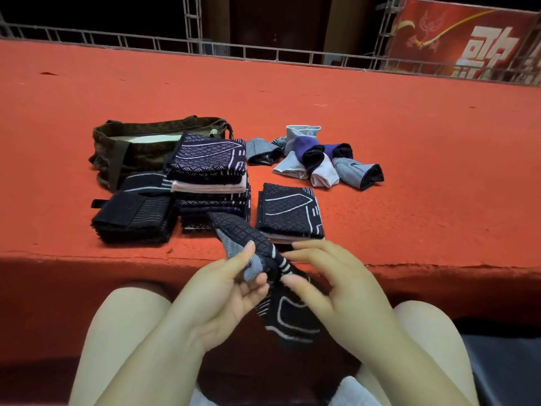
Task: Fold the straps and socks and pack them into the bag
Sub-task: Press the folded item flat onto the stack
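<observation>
A dark patterned strap (246, 235) with white lines is held over the near edge of the red stage. My left hand (222, 291) pinches its grey part. My right hand (330, 285) pinches it beside the left, and its lower end (289, 320) hangs down over my lap. A tall stack of folded straps (210, 177) stands beyond, with a low stack (289, 213) to its right and a black folded pile (131, 215) to its left. Behind them lies the open brown bag (131, 142). Several grey, purple and black socks (316, 159) lie in a heap at the right.
The red carpeted stage (409, 127) stretches far back to a metal truss railing (205, 51). A red banner (468, 39) stands at the back right. My bare knees (117, 332) sit below the stage's front edge.
</observation>
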